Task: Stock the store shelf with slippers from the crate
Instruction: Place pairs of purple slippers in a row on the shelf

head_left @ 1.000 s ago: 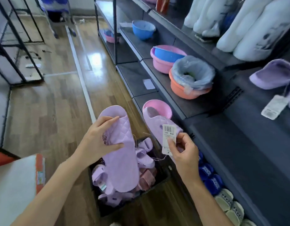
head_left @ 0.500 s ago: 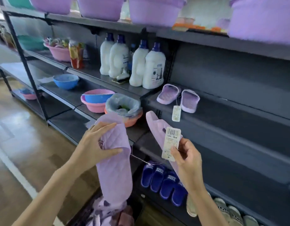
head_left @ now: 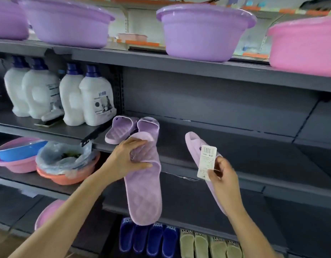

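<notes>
Left hand grasps a lilac quilted-sole rubber slipper, sole outward; right hand pinches its mate and a white barcode tag before the grey metal shelf.

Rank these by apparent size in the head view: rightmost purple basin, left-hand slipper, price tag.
1. basin
2. slipper, gripped by the left hand; nearer the camera, so flattered
3. tag, pinched by the right hand
</notes>
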The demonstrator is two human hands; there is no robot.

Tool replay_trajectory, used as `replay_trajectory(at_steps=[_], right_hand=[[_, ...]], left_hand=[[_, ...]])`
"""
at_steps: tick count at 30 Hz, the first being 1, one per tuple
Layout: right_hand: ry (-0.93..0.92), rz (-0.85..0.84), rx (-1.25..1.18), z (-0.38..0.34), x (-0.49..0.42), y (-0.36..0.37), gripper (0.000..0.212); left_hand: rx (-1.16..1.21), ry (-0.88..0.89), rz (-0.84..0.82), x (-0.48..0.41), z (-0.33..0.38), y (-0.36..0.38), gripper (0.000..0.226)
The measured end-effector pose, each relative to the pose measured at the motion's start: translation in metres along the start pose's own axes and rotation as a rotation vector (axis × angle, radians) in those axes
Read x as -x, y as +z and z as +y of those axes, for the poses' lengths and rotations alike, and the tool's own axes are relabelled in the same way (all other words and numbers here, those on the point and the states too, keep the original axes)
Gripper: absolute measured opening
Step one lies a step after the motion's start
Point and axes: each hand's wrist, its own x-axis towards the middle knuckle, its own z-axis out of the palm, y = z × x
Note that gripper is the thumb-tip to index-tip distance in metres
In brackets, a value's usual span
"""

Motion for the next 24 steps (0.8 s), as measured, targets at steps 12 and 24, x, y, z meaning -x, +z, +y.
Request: replay_trajectory(at_steps=[12, 24], right_hand=[[0.035, -0.014, 0.406, 0.071, -0.152, -0.012, 0.022], [0.033, -0.135, 0.431, 0.095, -0.207, 0.037, 0.014]], left_hand=[[-0.025, -0.031, -0.256, -0.157, -0.023, 0.102, 0.079], [0.077, -0.080, -0.455, -0.230, -0.075, 0.132, 0.043]])
